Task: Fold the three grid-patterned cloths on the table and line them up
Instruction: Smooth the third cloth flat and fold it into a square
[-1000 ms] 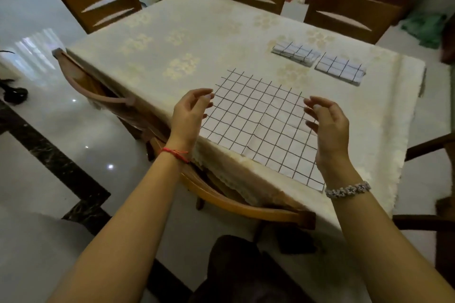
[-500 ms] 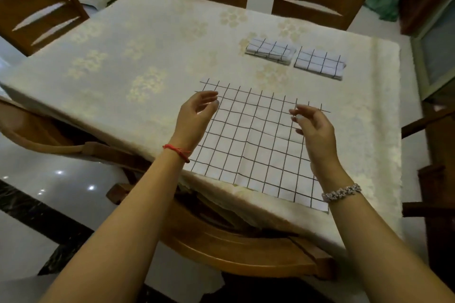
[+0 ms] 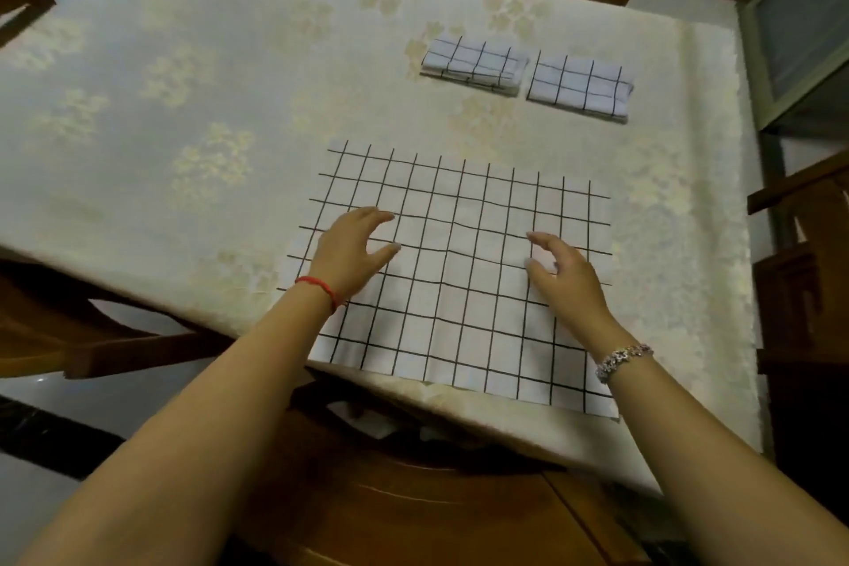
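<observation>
A white square fabric piece with thin black lines, the spread grid cloth [image 3: 459, 285], lies flat on the cream, flower-patterned tabletop [image 3: 183, 106]. Its near edge lies at the tabletop's front edge.

Beyond the spread grid cloth's far edge, towards its right side and well apart from it, two small white rectangles of the same black-lined fabric lie side by side. The left folded cloth [image 3: 473, 65] and the right folded cloth [image 3: 580, 84] sit just beside each other with a narrow gap between them.

The left hand [image 3: 353, 253] is over the left part of the spread grid cloth. Its grip is wide, with fingers and thumb spread and lightly curved, holding nothing. The right hand [image 3: 563, 271] is over the right part, its grip likewise wide and holding nothing. Whether either hand touches the fabric cannot be told.

A red string bracelet [image 3: 321, 287] circles the left wrist and a silver beaded bracelet [image 3: 622, 358] the right. A brown wooden chair [image 3: 413, 496] stands just in front of the spread grid cloth's near edge.
</observation>
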`<state>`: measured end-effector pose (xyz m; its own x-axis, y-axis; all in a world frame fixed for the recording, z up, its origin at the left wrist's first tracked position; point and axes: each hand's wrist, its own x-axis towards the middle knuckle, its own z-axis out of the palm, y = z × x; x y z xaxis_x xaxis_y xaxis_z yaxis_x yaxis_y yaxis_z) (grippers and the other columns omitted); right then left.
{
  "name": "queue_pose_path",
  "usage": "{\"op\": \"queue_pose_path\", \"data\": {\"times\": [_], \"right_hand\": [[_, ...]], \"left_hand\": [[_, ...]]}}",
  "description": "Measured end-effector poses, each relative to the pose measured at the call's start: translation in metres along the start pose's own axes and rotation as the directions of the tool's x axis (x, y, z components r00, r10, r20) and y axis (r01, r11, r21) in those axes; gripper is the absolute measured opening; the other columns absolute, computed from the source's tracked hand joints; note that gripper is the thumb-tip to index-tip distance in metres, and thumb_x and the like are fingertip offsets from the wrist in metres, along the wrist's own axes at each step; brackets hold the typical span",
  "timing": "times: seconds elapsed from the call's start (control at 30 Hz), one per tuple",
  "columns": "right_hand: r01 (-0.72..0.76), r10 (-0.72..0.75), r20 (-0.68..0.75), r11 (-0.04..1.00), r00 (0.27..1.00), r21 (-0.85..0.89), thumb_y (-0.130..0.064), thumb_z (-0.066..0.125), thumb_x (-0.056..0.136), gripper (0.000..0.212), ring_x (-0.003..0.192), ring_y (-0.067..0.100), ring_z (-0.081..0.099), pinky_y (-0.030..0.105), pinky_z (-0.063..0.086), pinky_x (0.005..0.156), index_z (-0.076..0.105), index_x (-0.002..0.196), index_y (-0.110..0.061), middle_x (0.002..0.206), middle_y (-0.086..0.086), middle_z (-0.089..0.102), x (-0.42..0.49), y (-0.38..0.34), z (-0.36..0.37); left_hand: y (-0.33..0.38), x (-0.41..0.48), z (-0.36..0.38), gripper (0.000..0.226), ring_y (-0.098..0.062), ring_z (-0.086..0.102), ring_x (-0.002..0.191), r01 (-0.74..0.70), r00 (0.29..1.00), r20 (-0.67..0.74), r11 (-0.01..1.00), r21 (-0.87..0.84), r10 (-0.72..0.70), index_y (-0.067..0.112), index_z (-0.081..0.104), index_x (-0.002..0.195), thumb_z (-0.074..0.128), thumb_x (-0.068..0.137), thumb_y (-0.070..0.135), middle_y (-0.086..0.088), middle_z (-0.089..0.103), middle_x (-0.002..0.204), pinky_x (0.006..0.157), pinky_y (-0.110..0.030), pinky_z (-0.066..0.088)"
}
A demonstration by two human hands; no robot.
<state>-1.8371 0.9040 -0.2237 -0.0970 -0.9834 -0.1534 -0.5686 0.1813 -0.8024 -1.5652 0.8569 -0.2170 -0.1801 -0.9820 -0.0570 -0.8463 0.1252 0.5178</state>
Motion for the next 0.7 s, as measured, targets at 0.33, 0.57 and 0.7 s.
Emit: {"op": "queue_pose_path", "data": {"times": [0.33, 0.57, 0.7], "right_hand": [[0.050, 0.047, 0.169, 0.848, 0.985, -0.527, -0.035, 0.045, 0.095, 0.066, 0.145, 0.015, -0.001, 0.042, -0.001, 0.116, 0.011, 0.149, -0.023, 0.158, -0.004, 0.010, 0.005, 0.036, 0.017], [0.007, 0.028, 0.058, 0.844, 0.998, -0.536, -0.032, 0.043, 0.097, 0.053, 0.144, 0.013, 0.009, 0.047, 0.001, 0.116, 0.025, 0.146, -0.024, 0.154, -0.008, 0.024, 0.000, 0.039, 0.018], [-0.015, 0.014, -0.006, 0.851, 1.000, -0.525, -0.028, 0.046, 0.096, 0.046, 0.142, 0.015, 0.019, 0.050, 0.001, 0.114, 0.036, 0.141, -0.024, 0.149, -0.007, 0.036, -0.001, 0.037, 0.018]], "left_hand": [[-0.029, 0.030, 0.034, 0.070, -0.026, 0.002, 0.145, -0.077, 0.968, 0.251, 0.954, 0.289, 0.002, 0.024, 0.017, 0.148, 0.049, 0.090, 0.047, -0.005, 0.006, 0.158, 0.116, -0.050, 0.009], [-0.041, 0.022, 0.038, 0.063, -0.024, -0.004, 0.145, -0.091, 0.962, 0.271, 0.963, 0.255, 0.020, 0.025, 0.018, 0.148, 0.041, 0.094, 0.047, -0.002, 0.002, 0.158, 0.116, -0.047, -0.002], [-0.043, 0.018, 0.042, 0.056, -0.023, -0.002, 0.146, -0.091, 0.973, 0.227, 0.971, 0.220, 0.040, 0.029, 0.025, 0.145, 0.040, 0.095, 0.046, -0.001, 0.006, 0.158, 0.116, -0.047, -0.003]]}}
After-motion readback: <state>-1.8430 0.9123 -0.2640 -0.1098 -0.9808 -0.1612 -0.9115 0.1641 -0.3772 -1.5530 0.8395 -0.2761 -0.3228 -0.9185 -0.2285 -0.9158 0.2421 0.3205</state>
